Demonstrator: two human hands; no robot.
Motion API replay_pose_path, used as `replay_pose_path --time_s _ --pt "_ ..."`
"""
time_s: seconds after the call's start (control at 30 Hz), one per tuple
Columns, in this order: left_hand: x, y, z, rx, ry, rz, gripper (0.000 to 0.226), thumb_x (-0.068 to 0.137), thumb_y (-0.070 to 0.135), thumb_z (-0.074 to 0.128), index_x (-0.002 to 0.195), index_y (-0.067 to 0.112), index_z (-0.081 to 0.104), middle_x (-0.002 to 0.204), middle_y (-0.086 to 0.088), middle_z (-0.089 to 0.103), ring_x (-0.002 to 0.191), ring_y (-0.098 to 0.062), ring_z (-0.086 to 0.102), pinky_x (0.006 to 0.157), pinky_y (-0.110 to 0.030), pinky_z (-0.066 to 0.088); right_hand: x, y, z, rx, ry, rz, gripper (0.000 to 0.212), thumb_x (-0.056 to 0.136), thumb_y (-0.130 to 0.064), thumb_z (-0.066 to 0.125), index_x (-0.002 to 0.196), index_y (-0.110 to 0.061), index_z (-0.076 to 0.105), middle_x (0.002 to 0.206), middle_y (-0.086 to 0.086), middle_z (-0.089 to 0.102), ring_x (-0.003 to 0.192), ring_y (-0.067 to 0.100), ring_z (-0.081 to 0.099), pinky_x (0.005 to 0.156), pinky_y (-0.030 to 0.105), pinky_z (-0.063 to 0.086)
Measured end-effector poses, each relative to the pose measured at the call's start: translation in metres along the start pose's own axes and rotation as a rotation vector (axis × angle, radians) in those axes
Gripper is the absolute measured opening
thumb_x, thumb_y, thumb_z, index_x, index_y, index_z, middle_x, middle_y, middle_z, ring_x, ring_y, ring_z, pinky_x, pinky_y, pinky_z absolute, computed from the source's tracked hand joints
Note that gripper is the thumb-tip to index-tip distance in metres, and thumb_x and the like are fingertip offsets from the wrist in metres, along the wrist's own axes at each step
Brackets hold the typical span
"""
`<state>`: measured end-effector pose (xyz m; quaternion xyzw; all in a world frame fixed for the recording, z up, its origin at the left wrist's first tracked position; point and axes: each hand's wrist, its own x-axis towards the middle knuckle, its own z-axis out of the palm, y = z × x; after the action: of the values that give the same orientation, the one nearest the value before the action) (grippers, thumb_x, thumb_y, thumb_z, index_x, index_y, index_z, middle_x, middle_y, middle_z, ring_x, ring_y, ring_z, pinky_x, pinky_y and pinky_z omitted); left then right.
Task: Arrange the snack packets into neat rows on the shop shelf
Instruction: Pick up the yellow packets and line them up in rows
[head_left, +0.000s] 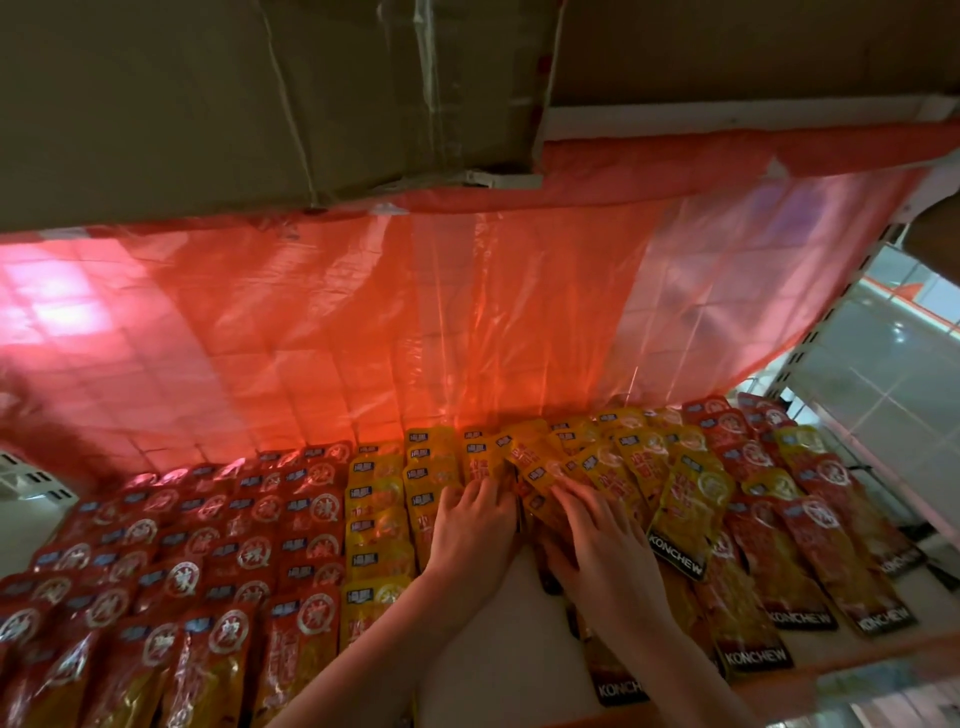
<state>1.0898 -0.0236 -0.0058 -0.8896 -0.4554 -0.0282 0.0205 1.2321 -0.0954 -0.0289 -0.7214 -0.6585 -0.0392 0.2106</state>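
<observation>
Snack packets cover the white shop shelf. Red packets lie in overlapping rows on the left. Yellow packets form a tidy column beside them. In the middle and right, more yellow packets lie fanned and crooked, with red ones at the far right. My left hand rests palm down on the yellow packets at the centre, fingers spread forward. My right hand lies just beside it, its fingers over a loose yellow packet. Whether either hand pinches a packet is hidden.
A red plastic sheet hangs across the wire-grid back of the shelf. Cardboard boxes sit on the shelf above, close overhead. A white upright bounds the right side, with tiled floor beyond. A bare strip of shelf runs between my forearms.
</observation>
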Motion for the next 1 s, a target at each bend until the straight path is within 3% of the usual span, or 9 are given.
replay_pose_path --time_s 0.23,0.37,0.47,0.6,0.67,0.73,0.8,0.87,1.0 --pt "-0.001 0.003 -0.004 -0.194 0.138 -0.092 0.038 0.096 0.03 0.044 0.132 0.017 0.045 0.127 0.002 0.053 0.117 -0.017 0.05 0.097 -0.03 0.037 -0.003 -0.004 0.008 -0.046 0.06 0.077 0.054 0.089 -0.044 0.037 0.131 -0.015 0.052 0.132 -0.001 0.053 0.118 0.019 0.053 0.089 0.037 0.05" --pt "-0.005 0.003 -0.009 -0.435 0.264 -0.214 0.018 0.095 0.024 0.045 0.106 0.013 0.056 0.104 0.003 0.059 0.086 -0.014 0.059 0.072 -0.025 0.049 -0.004 -0.008 0.01 -0.061 0.136 0.081 0.048 0.089 -0.038 0.046 0.128 -0.011 0.056 0.126 0.003 0.058 0.111 0.021 0.058 0.086 0.037 0.05" --pt "-0.006 0.0 -0.01 -0.583 0.355 -0.256 0.007 0.091 0.012 0.053 0.087 0.008 0.056 0.086 0.001 0.056 0.068 -0.014 0.054 0.055 -0.02 0.039 -0.004 -0.009 0.01 -0.047 0.149 0.08 0.051 0.081 -0.029 0.067 0.127 -0.01 0.056 0.122 0.004 0.059 0.108 0.023 0.06 0.083 0.038 0.051" --pt "-0.006 -0.003 -0.016 -0.665 0.462 -0.241 0.01 0.088 0.005 0.058 0.079 0.009 0.056 0.076 0.005 0.051 0.06 -0.011 0.049 0.05 -0.017 0.035 -0.001 -0.011 0.005 -0.011 0.147 0.091 0.051 0.078 -0.028 0.071 0.124 -0.008 0.059 0.118 0.005 0.061 0.105 0.024 0.061 0.082 0.039 0.052" --pt "-0.011 -0.004 -0.022 -0.651 0.518 -0.189 0.008 0.087 0.006 0.059 0.08 0.01 0.057 0.076 0.006 0.053 0.057 -0.011 0.049 0.047 -0.021 0.039 0.002 -0.014 -0.003 0.145 0.146 0.082 0.045 0.088 -0.037 0.051 0.122 -0.009 0.059 0.118 0.004 0.061 0.108 0.022 0.058 0.088 0.037 0.051" --pt "-0.02 -0.004 -0.027 -0.582 0.604 -0.08 0.006 0.086 0.014 0.056 0.08 0.012 0.058 0.077 0.007 0.056 0.054 -0.007 0.05 0.042 -0.021 0.043 0.004 -0.022 -0.02 0.559 0.083 0.149 0.049 0.089 -0.049 0.036 0.119 -0.02 0.06 0.119 -0.002 0.061 0.113 0.013 0.055 0.095 0.028 0.046" --pt "-0.033 -0.001 -0.028 -0.529 0.669 0.089 0.008 0.087 0.017 0.054 0.082 0.011 0.058 0.081 0.006 0.06 0.057 -0.003 0.053 0.044 -0.017 0.045 0.007 -0.035 -0.043 1.061 -0.046 0.254 0.038 0.085 -0.056 0.04 0.107 -0.036 0.063 0.105 -0.007 0.067 0.104 0.008 0.061 0.089 0.024 0.049" --pt "-0.047 0.004 -0.027 -0.498 0.672 0.23 0.004 0.087 0.017 0.056 0.087 0.013 0.056 0.086 0.004 0.064 0.067 -0.004 0.058 0.05 -0.019 0.05 0.01 -0.04 -0.054 1.366 -0.175 0.403 0.026 0.092 -0.046 0.047 0.1 -0.03 0.066 0.093 0.0 0.07 0.09 0.014 0.067 0.077 0.03 0.054" --pt "-0.072 0.018 -0.025 -0.413 0.603 0.358 0.005 0.09 0.021 0.057 0.089 0.016 0.055 0.093 0.003 0.064 0.076 -0.008 0.061 0.061 -0.024 0.052 0.009 -0.038 -0.047 1.387 -0.273 0.597 0.024 0.089 -0.028 0.058 0.112 -0.021 0.056 0.107 -0.001 0.067 0.095 0.011 0.065 0.072 0.028 0.052"
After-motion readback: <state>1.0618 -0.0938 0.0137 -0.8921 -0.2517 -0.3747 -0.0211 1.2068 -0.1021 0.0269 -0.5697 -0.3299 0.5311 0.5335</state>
